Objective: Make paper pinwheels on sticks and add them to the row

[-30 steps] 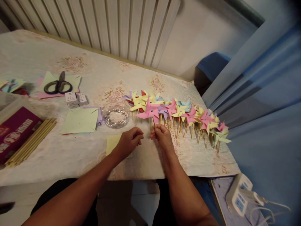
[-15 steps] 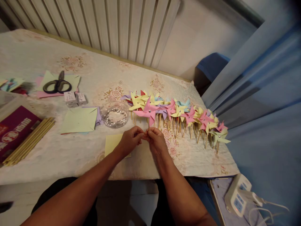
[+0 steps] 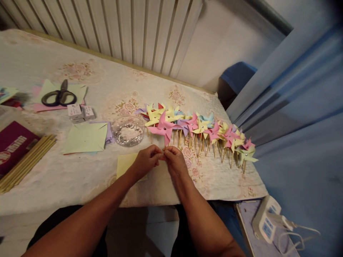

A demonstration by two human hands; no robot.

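Observation:
A pink paper pinwheel stands upright over my two hands, its stick running down between my fingertips. My left hand pinches the lower part of that stick, fingers curled. Close against it, my right hand grips the same stick between thumb and fingers. Behind and to the right, finished pinwheels in yellow, pink, purple and blue stand in a long row on their sticks. Partly under my left forearm lies a yellow paper square. A round clear dish of small silver fasteners sits just beyond it.
Left of the dish are slit paper squares, two small white boxes and black-handled scissors on more paper. Bundled wooden sticks lie by a purple package. A power strip rests at the lower right beside the blue curtain.
The view has turned slightly, so most things sit a little further left. The pink pinwheel's blades have rotated a bit; both hands still hold its stick.

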